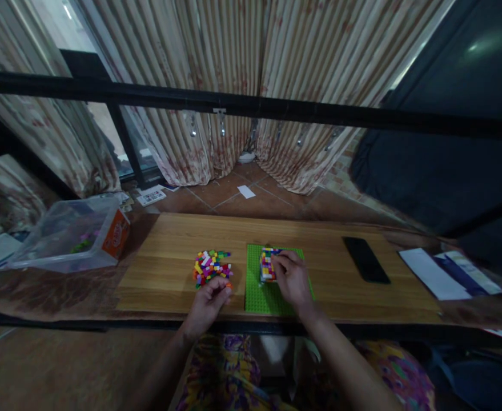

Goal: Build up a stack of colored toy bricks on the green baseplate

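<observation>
The scene is viewed from a single head-worn camera, turned forward and down. The left hand (208, 303) and right hand (294, 281) are seen from above at near range; the curtains (216, 63) are taken in at the far side.

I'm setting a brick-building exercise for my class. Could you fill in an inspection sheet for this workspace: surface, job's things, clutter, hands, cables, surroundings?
Surface: wood-grain tabletop, lying flat.
Job's things: loose bricks in a mixed-colour pile; green baseplate to their right, bearing a multicoloured brick build.
Clutter: dark phone right of the baseplate; white paper farther right; clear plastic bin at far left.
Hands: left hand pinches an orange brick beside the pile; right hand is at the build, its grip unclear.
Cables: nothing seen.
Surroundings: patterned curtains, black rail, tiled floor.
</observation>
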`<state>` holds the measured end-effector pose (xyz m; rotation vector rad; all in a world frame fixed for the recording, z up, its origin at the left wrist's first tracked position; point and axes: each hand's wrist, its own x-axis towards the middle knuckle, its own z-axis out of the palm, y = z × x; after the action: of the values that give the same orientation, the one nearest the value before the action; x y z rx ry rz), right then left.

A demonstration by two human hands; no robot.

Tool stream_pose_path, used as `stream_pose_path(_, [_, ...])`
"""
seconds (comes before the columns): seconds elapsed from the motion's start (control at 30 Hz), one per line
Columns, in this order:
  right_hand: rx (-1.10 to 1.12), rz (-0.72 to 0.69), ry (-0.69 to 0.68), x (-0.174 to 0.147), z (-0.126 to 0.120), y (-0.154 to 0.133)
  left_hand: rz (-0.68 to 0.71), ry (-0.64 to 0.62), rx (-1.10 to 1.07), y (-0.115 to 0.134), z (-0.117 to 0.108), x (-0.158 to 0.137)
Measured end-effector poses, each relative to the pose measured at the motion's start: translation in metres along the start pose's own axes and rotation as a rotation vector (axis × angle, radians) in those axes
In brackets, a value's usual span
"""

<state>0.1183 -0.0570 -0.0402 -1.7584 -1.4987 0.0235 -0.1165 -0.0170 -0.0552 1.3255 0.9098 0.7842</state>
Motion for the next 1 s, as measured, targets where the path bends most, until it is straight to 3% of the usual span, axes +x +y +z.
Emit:
stream_pose_path(0.17, [0.09,0.089,0.057,-0.02,-0.011,-0.021,-0.023,0.064,-0.092,0.003,0.007,-0.001])
stream_pose_path(0.4, [0.467,0.338,-0.141,-0.071,-0.003,-0.071,-0.056,0.073,-0.171,0.011,0.036,-0.014])
stream_pose_path(0.63, [0.619,0.445,-0.108,-0.068,-0.005,-0.069,-0.031,0.097,-0.237,0.01,0.062,-0.016])
stream_pose_path(0.8, [0.564,0.391,-0.097,-0.056,-0.012,-0.06,0.032,0.095,-0.187,0.009,0.068,-0.009])
stream_pose_path(1.0, [0.42,0.182,-0.106,-0.032,-0.014,-0.043,0.077,0.068,-0.101,0.008,0.075,0.008])
